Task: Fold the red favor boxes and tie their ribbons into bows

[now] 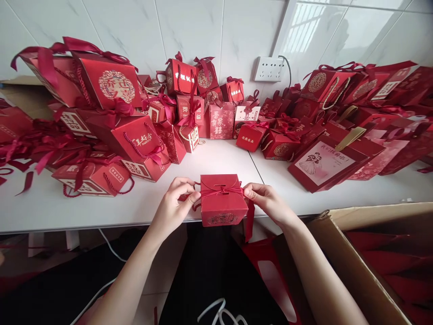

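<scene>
Left fingers (192, 197), right fingers (253, 194) pinched closed on ribbon (223, 190) across red box (221, 205).

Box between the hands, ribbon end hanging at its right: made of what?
Box: probably paperboard, smooth and printed, judging by crisp folded edges and slotted top. Ribbon end: possibly satin; it hangs flat, but its weave can't be seen.

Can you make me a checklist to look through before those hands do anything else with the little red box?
1. Red box closed on top: ok, the flaps meet.
2. Red cord across the top: ok, it crosses at the middle. Knotted tight: cannot tell.
3. Right hand on the cord: ok, pinching it at the box's right side.
4. Left hand gripping the cord: cannot tell; its fingertips are at the left side.
5. Box well back from the table's front edge: not ok, it's right there.
</scene>
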Demonstrator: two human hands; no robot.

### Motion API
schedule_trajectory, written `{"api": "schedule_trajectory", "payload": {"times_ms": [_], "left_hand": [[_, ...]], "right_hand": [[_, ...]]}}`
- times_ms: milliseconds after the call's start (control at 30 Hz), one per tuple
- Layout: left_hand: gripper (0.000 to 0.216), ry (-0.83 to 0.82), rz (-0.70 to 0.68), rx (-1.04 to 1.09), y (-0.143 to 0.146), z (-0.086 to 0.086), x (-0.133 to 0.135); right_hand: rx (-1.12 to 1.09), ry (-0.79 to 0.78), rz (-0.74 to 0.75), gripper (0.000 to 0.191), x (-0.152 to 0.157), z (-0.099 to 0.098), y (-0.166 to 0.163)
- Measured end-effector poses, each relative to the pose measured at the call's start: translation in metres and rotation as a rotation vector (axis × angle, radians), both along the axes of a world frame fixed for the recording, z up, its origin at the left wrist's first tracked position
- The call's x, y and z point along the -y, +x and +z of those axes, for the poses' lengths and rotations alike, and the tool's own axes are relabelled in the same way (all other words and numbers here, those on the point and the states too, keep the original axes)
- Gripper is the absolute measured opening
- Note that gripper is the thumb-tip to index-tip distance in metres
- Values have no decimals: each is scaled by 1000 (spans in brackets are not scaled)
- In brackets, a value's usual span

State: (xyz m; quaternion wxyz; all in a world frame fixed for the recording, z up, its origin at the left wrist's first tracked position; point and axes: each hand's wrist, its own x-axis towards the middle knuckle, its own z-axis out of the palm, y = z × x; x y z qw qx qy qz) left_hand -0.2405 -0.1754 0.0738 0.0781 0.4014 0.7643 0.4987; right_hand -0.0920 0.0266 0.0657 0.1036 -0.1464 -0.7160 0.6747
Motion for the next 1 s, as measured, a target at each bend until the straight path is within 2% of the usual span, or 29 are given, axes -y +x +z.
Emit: {"api": "schedule_trajectory", "payload": {"times_ms": [100,200,300,367,500,733,1000], "left_hand": [[36,-55,-114,192,0,4,3],[36,-45,-246,458,-1,0,4],[34,52,-269,538,-4,-5,3],[35,101,-302,555,-7,-8,2],[36,102,-376,593,-12,-12,0],[40,66,-402,540,-20,-21,-1],[43,89,-421,570,-20,-30,-2]], "right_hand": [[4,-63,13,37,4,-1,-1],[-23,-230,14,37,10,-8,-5],[-55,-381,40,38,14,-14,-8],[-73,-410,55,37,13,-15,-9],[-70,-388,58,38,9,-14,-9],[-114,-238,47,37,5,-17,-7],[-99,-159,59,40,5,-16,-8]]}}
